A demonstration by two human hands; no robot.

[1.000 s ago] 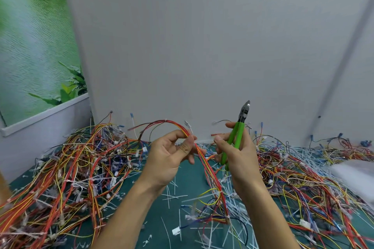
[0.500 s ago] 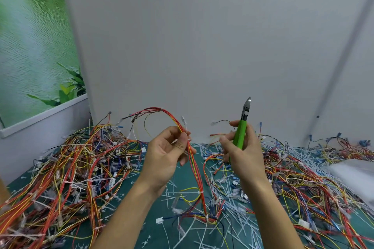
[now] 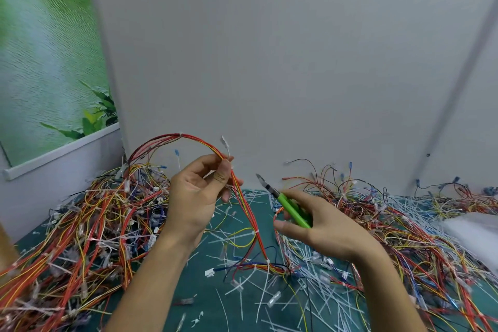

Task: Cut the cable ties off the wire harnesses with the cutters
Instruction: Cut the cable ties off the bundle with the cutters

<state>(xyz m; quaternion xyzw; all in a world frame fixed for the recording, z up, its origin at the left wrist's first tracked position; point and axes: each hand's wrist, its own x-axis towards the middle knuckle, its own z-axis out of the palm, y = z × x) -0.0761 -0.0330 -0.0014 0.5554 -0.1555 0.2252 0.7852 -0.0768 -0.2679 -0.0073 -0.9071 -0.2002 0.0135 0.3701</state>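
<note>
My left hand (image 3: 199, 194) pinches a red, orange and yellow wire harness (image 3: 246, 213) between thumb and fingers. The harness arches up to the left and runs down to the green mat. A white cable tie (image 3: 225, 144) sticks up from it just above my fingers; another tie (image 3: 256, 231) wraps it lower down. My right hand (image 3: 320, 226) grips the green-handled cutters (image 3: 289, 206). Their metal jaws (image 3: 262, 182) point up and left, a short way to the right of the harness and not touching it.
A big heap of tied harnesses (image 3: 80, 224) fills the left of the green mat (image 3: 204, 302). More harnesses (image 3: 404, 237) lie at the right. Several cut white ties (image 3: 296, 294) litter the middle. A white bag (image 3: 474, 232) sits at the far right. A grey wall stands close behind.
The right hand has dropped and tilted the cutters from upright to pointing left toward the harness. The left hand has lifted the harness slightly, still pinching it.
</note>
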